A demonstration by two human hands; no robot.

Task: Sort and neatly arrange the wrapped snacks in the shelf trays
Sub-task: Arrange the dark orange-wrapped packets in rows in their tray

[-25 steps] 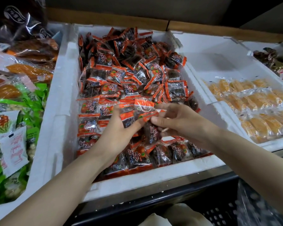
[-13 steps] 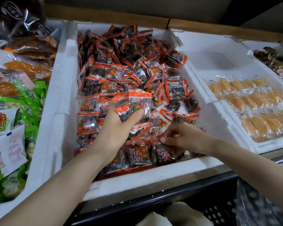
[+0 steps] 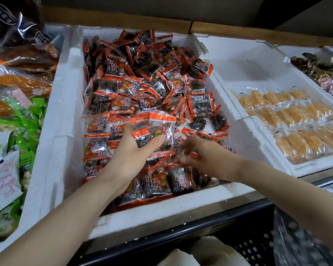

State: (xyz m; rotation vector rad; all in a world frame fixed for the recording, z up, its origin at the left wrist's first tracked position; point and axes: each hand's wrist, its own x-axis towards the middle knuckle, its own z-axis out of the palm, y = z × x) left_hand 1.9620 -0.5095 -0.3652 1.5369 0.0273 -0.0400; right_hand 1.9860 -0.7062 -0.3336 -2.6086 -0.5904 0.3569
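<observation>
Inside the white foam tray (image 3: 161,207), near its bare right wall, my right hand (image 3: 204,153) rests blurred on the packet heap (image 3: 142,73), grasp unclear; my left hand (image 3: 132,152) grips a stack of orange-edged clear snack packets (image 3: 158,129).

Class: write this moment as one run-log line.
left hand grips orange-black snack packets | right hand among loose packets, blurred | white foam tray

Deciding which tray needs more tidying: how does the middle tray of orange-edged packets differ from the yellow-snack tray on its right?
The middle tray is nearly full; the right tray has its back half bare. The middle tray's orange-edged packets lie jumbled at the back; the right tray's yellow packs lie in rows. Both are white foam trays.
</observation>
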